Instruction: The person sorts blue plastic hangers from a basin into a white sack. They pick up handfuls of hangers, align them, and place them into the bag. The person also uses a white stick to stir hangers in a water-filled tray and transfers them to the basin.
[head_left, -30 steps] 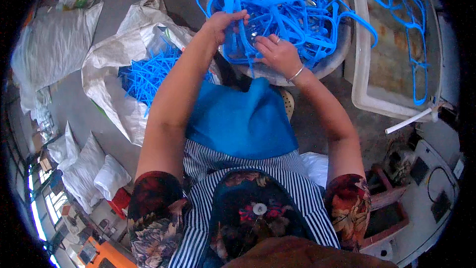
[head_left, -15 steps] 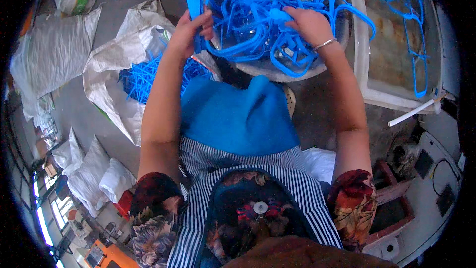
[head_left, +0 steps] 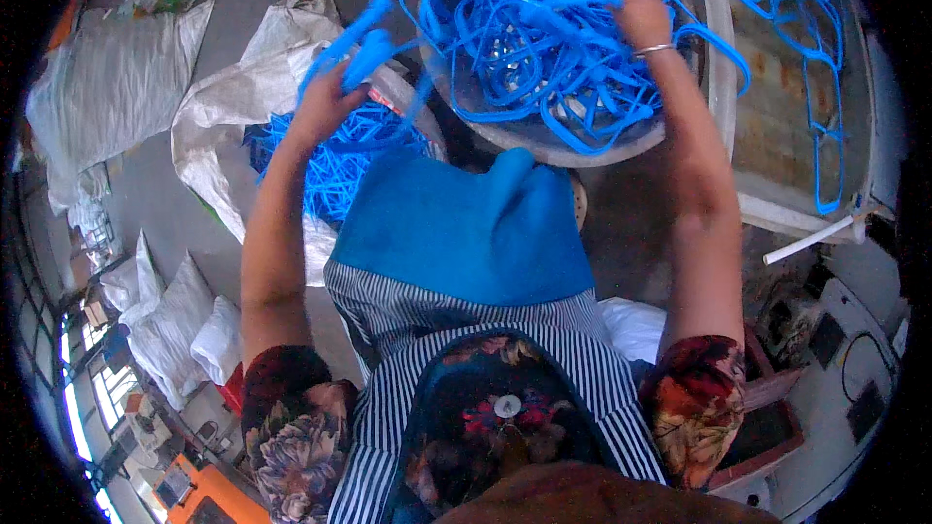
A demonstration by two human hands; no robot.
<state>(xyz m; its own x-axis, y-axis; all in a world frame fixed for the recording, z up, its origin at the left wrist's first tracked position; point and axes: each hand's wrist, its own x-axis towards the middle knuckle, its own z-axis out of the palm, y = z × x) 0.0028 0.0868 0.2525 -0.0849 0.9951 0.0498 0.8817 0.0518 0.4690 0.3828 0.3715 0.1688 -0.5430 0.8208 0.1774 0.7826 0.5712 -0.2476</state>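
My left hand (head_left: 328, 105) is closed around a few blue plastic pieces (head_left: 369, 56), blurred by motion, with wide ends that stick up past the fingers. It is above an open white woven sack (head_left: 218, 102) in which many thin blue plastic strips (head_left: 340, 170) lie heaped. At the far side of a round grey tub (head_left: 621, 150), my right hand (head_left: 641, 17) grips part of a tangle of blue plastic strips (head_left: 544, 49). Its fingertips are partly hidden among the strips. Some loops of the tangle hang over the tub's rim.
Right of the tub stands a pale-rimmed rectangular tank (head_left: 777, 116) with more looped blue strips (head_left: 825, 126) and a white pipe (head_left: 808, 241) at its corner. White sacks (head_left: 173, 335) lie on the left floor. An orange machine (head_left: 209, 495) stands lower left.
My left hand has moved left and down from the tub's edge to over the sack, carrying blue pieces. My right hand has shifted up and right across the tangle.
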